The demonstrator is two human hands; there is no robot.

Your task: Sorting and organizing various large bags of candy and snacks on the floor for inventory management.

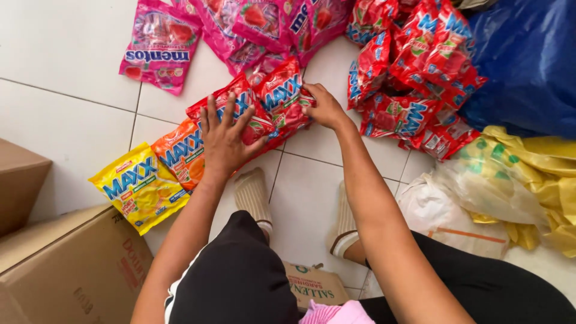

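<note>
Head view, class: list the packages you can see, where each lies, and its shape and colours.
Red candy bags: under both hands, flat, glossy.
Orange candy bag: left of them, flat.
Yellow candy bag: further left, by cardboard box.
Pink candy bags: top, flat.
Red bag pile: top right.

Bare floor tiles [66, 54] lie open far left; red packet heap [420, 78] crowds right; cardboard box [72, 270] blocks near-left.

Black shorts [240, 282], beige striped-cuff socks [253, 195], bare arms.
</note>
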